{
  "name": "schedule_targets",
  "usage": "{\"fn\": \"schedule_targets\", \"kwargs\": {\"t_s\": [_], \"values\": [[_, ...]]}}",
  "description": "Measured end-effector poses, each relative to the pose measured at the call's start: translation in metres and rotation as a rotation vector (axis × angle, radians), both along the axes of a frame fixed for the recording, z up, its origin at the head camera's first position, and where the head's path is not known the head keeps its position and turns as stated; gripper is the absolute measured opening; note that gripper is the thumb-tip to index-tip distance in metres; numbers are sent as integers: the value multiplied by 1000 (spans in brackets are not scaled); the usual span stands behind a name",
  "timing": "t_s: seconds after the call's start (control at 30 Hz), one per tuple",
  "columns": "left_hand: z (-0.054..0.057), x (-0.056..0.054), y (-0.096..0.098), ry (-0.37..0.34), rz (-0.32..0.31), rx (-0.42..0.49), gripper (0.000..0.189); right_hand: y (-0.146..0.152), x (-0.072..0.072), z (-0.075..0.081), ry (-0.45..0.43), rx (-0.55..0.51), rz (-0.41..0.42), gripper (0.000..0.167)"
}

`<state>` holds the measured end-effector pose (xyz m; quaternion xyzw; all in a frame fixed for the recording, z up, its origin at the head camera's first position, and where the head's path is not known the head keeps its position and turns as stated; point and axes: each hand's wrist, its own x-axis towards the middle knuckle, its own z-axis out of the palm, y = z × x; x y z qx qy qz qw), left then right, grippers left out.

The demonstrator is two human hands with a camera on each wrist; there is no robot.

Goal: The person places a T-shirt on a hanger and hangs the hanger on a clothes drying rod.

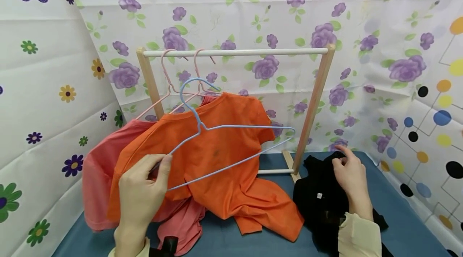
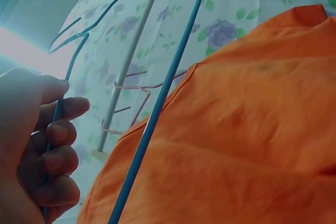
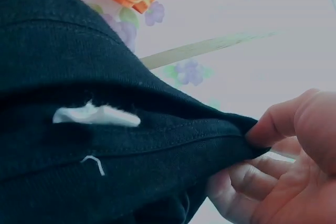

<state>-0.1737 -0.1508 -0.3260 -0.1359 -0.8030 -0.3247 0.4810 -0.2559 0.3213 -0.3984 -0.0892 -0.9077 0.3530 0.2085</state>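
My left hand (image 1: 142,192) grips a light blue wire hanger (image 1: 249,126) by one sloping side. The hanger is tilted, its hook upward, in front of an orange shirt (image 1: 224,152). In the left wrist view, my fingers curl round the blue hanger wire (image 2: 73,61). On the right, my right hand (image 1: 352,176) pinches the edge of a black garment (image 1: 312,192), raising part of it from the blue surface. The right wrist view shows that edge between thumb and fingers, with a white label (image 3: 97,115) inside the black fabric (image 3: 63,61).
A rack with a white rail (image 1: 253,52) and wooden posts (image 1: 314,108) stands behind. Two pink hangers (image 1: 166,68) hang at its left, with a coral pink garment (image 1: 101,180) and the orange shirt. Blue cloth (image 1: 390,204) covers the table; floral sheets (image 1: 231,16) surround it.
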Motion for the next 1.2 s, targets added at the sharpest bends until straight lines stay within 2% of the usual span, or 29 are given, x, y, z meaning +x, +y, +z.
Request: {"fn": "schedule_targets", "kwargs": {"t_s": [0.27, 0.4, 0.5, 0.6, 0.8, 1.0, 1.2], "values": [[-12, -11, 20, -23, -86, 49, 9, -3, -3, -4, -13, 3, -7, 30], [-18, -15, 28, -66, -76, 0, 11, -4, -3, -3, -70, -50, 31, 35], [-21, -17, 33, -107, -75, -30, 12, -7, -1, 2, -81, -66, 40, 42], [-22, -19, 36, -137, -90, -37, 14, -12, 1, 9, -40, -46, 23, 43], [-23, -20, 42, -157, -147, -28, 15, -27, 7, 24, 82, -6, -42, 35], [-25, -23, 49, -188, -209, -27, 15, -42, 14, 35, 133, -16, -81, 30], [-26, -24, 54, -205, -219, -33, 15, -52, 19, 42, 191, -50, -127, 26]]}}
